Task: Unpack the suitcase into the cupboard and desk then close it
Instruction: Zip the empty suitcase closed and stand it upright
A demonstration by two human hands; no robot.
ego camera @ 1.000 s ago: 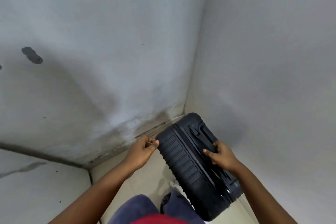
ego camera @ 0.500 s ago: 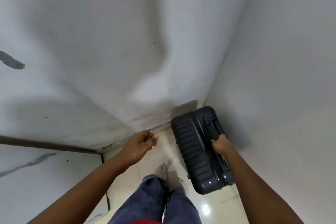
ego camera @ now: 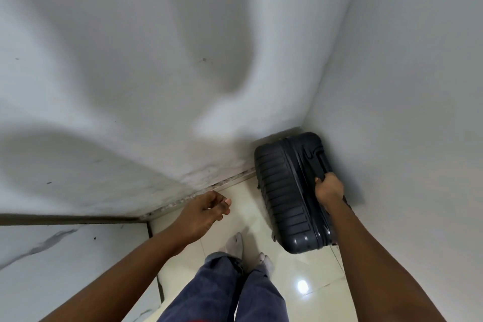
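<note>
Suitcase (ego camera: 287, 191) now stands shut in the corner, close to both walls, where a second ago you had it tilted up nearer your body. Your right hand (ego camera: 328, 188) grips its handle; your left hand (ego camera: 206, 210) has come off the shell and hangs loosely curled, holding nothing. That suggests the task is nearly finished. Cupboard and desk are out of view, and your arm hides the case's right edge.
</note>
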